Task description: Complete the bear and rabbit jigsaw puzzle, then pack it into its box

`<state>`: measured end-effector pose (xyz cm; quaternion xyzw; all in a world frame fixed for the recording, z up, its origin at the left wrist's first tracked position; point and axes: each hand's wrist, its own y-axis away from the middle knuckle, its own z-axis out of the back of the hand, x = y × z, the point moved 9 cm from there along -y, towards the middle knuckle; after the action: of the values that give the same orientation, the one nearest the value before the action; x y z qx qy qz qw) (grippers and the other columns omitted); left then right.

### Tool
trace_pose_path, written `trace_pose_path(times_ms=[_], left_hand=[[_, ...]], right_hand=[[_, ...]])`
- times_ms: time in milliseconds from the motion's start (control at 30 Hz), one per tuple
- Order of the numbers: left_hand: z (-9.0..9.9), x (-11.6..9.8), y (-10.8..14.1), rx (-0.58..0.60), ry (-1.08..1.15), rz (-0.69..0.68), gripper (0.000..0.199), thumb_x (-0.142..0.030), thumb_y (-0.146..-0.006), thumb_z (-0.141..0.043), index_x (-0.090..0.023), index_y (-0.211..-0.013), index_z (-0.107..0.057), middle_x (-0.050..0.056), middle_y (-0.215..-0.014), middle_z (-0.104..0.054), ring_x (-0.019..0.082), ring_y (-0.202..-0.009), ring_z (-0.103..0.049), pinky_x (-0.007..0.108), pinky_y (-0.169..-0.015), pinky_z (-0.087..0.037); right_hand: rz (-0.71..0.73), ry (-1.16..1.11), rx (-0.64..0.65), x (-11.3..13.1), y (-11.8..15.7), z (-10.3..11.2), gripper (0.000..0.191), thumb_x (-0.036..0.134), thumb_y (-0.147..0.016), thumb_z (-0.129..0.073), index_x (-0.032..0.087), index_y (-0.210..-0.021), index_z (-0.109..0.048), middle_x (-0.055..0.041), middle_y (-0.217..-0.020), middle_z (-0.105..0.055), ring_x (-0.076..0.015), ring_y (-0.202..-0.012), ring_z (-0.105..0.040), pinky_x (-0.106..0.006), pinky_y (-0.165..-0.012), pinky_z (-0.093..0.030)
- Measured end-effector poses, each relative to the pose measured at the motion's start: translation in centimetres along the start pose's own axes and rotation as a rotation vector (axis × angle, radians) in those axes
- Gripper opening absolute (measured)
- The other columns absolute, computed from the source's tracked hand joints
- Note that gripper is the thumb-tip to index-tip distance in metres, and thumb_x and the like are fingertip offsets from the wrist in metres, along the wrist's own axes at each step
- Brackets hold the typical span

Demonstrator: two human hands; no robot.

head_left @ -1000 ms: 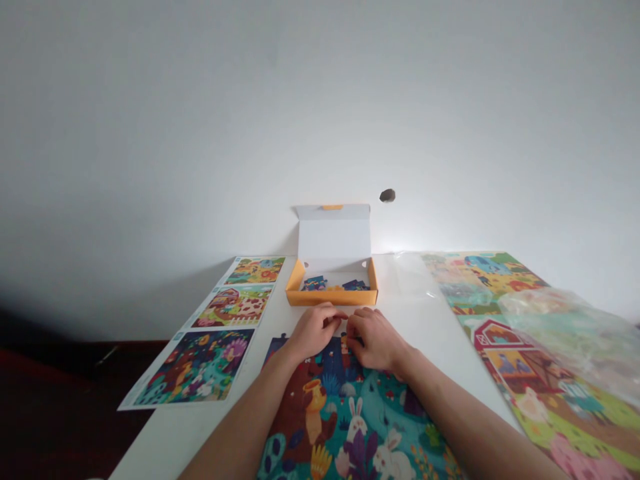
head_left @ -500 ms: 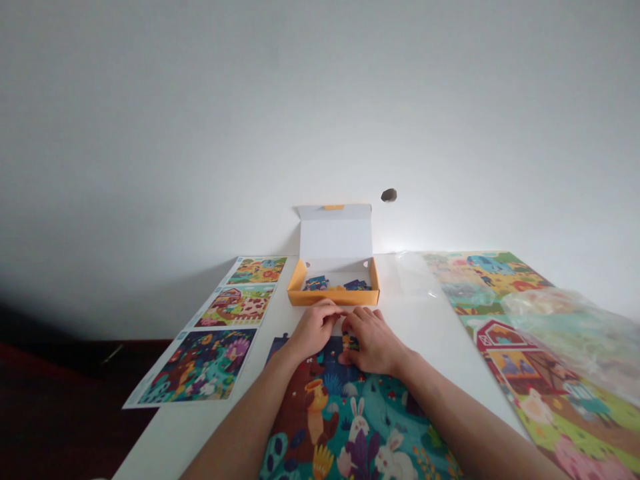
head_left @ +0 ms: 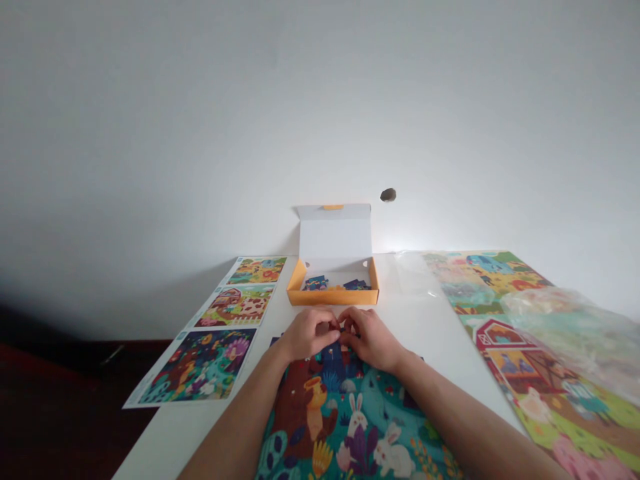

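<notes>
A partly assembled jigsaw puzzle (head_left: 350, 417) lies in front of me, showing a bear, white rabbits and plants in dark blue and teal. At its far edge my left hand (head_left: 311, 333) and my right hand (head_left: 369, 339) meet, fingers bent and thumbs drawn in. Between the fingertips is a small dark puzzle piece (head_left: 343, 327), mostly hidden, pinched from both sides. Just beyond the hands stands an open yellow box (head_left: 334, 297) with several loose blue puzzle pieces (head_left: 316, 283) inside.
On the left lies a sheet with three printed pictures (head_left: 200, 363). Farm and animal puzzles (head_left: 540, 380) lie on the right, partly under clear plastic bags (head_left: 565, 320). The white table (head_left: 165, 440) meets a wall (head_left: 200, 133) behind the box.
My left hand has shifted slightly nearer me, its thumb now close to the right thumb. My right fingers have drawn into a tighter pinch. The box and sheets have stayed put.
</notes>
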<state>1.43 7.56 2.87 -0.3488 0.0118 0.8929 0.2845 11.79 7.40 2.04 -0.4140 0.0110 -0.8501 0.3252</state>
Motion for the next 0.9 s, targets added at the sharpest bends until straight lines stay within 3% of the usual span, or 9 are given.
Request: trace_pose_path(times_ms=[167,300,700,900], left_hand=[[-0.6,0.3,0.3,0.117,-0.020,0.005,0.015,-0.018,-0.071,-0.063,-0.015,-0.084,-0.068,0.004,-0.079,-0.062,0.018,-0.078,-0.053,0.027,-0.072,-0.038],[-0.6,0.8,0.5,0.123,-0.035,0.045,0.018,-0.015,-0.069,-0.063,-0.016,-0.085,-0.068,0.004,-0.081,-0.062,0.019,-0.081,-0.053,0.027,-0.074,-0.038],[-1.1,1.9,0.4,0.116,-0.025,0.116,0.030,-0.010,-0.067,-0.059,-0.015,-0.095,-0.069,0.005,-0.085,-0.062,0.019,-0.079,-0.056,0.027,-0.073,-0.040],[-0.8,1.3,0.4,0.115,0.080,0.094,0.028,-0.012,-0.067,-0.057,-0.014,-0.093,-0.067,0.004,-0.084,-0.060,0.017,-0.075,-0.056,0.024,-0.067,-0.040]], right_hand=[[-0.063,-0.170,0.025,-1.0,0.1,-0.4,0.023,0.012,-0.079,-0.055,0.020,-0.101,-0.056,0.0022,-0.071,-0.064,-0.0113,-0.063,-0.058,-0.022,-0.062,-0.039],[-0.070,-0.232,0.071,-1.2,0.1,-1.0,0.023,0.013,-0.080,-0.055,0.020,-0.102,-0.059,0.0025,-0.067,-0.066,-0.0112,-0.060,-0.058,-0.022,-0.063,-0.041],[-0.153,-0.493,0.001,-2.7,-0.1,-1.6,0.025,0.014,-0.079,-0.054,0.019,-0.103,-0.056,0.0031,-0.065,-0.061,-0.0108,-0.058,-0.055,-0.021,-0.057,-0.040],[-0.147,-0.396,-0.068,-3.0,0.0,-0.6,0.018,0.017,-0.081,-0.054,0.019,-0.099,-0.057,0.0019,-0.064,-0.061,-0.0115,-0.057,-0.055,-0.022,-0.055,-0.039]])
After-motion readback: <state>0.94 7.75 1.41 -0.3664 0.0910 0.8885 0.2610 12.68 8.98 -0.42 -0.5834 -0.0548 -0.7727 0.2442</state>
